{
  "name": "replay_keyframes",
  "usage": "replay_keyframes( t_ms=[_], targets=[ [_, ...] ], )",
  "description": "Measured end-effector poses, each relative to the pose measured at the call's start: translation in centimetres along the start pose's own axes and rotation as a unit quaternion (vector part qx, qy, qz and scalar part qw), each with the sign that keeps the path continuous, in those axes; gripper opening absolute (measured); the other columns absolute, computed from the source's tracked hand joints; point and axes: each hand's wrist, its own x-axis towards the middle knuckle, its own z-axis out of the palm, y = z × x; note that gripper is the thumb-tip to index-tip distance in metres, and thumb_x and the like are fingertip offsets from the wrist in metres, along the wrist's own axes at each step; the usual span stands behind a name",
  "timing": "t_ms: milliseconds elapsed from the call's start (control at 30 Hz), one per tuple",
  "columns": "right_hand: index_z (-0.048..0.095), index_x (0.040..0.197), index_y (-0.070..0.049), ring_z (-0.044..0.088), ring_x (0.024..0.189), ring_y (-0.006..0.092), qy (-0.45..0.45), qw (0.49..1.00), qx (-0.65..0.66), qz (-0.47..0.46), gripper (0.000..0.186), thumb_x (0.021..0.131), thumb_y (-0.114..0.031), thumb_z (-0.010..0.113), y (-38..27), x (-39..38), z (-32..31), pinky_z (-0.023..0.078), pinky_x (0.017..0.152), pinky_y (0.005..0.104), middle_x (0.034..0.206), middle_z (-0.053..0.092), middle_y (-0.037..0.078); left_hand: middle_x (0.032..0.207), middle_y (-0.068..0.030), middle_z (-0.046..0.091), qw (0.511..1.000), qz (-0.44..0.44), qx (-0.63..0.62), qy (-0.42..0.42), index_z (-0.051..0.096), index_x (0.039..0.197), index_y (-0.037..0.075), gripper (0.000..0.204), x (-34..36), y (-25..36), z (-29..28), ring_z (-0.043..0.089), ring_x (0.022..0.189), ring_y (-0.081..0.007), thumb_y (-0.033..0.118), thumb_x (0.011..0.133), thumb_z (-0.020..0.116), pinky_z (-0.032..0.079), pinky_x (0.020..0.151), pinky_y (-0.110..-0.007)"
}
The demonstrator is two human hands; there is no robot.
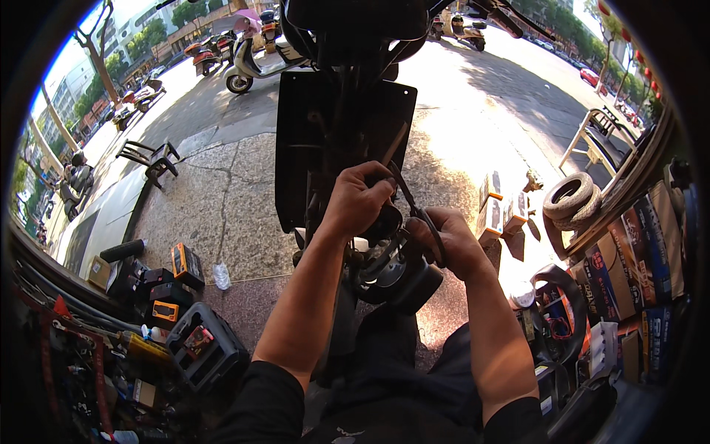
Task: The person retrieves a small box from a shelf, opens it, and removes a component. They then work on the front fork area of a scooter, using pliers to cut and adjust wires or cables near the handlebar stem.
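A partly stripped scooter (325,126) stands in front of me, with a broad black panel on its near side. A dark, bent cable-like strip (408,194) runs between my hands. My left hand (360,198) is closed with thumb and fingertips pinched at the strip's upper end, above the dark round parts. To the right and a little nearer, my right hand (450,240) is closed around the strip's curved lower part. Below them sits a black rounded housing (416,288). What lies inside the fingers is hidden.
A small black stool (151,159) stands at left. Boxed batteries (187,266) and an open dark tool case (205,346) lie at lower left. On the right are orange-and-white boxes (491,214), stacked tyres (573,196) and cartons (625,259). Parked scooters (255,66) stand farther off.
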Motion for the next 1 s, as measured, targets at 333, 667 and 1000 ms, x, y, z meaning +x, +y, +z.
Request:
replay_keyframes(
  t_ms=[333, 667, 1000],
  targets=[
    [0.070, 0.093, 0.003, 0.067, 0.071, 0.0187, 0.336, 0.931, -0.113, 0.083, 0.033, 0.091, -0.029, 0.076, 16.4, -6.0, -1.4, 0.052, 0.067, 0.0355, 0.077, 0.072, 0.012, 0.066, 0.0014, 0.061, 0.999, 0.043, -0.010, 0.024, 0.072, 0.095, 0.001, 0.009, -0.1, -0.3, 0.7, 0.050, 0.054, -0.0019, 0.005, 0.093, 0.065, 0.036, 0.047, -0.022],
    [0.072, 0.090, 0.008, 0.073, 0.090, 0.0364, 0.250, 0.843, -0.315, 0.357, 0.042, 0.080, -0.033, 0.074, 25.9, -12.6, 1.4, 0.057, 0.083, 0.0440, 0.090, 0.073, 0.027, 0.066, 0.0013, 0.062, 1.000, 0.014, 0.008, 0.010, 0.072, 0.094, 0.001, 0.008, -0.2, -0.1, 1.3, 0.050, 0.054, -0.0023, 0.007, 0.091, 0.068, 0.037, 0.047, -0.022],
    [0.073, 0.105, 0.005, 0.065, 0.075, 0.0114, 0.166, 0.979, 0.100, -0.069, 0.020, 0.093, -0.011, 0.068, -1.1, 3.2, 0.4, 0.052, 0.067, 0.0260, 0.087, 0.073, 0.007, 0.073, -0.0043, 0.071, 0.996, 0.030, 0.080, 0.016, 0.075, 0.090, 0.000, 0.010, -0.3, -0.2, 1.9, 0.061, 0.064, -0.0062, 0.007, 0.087, 0.068, 0.049, 0.058, -0.024]
  ],
)
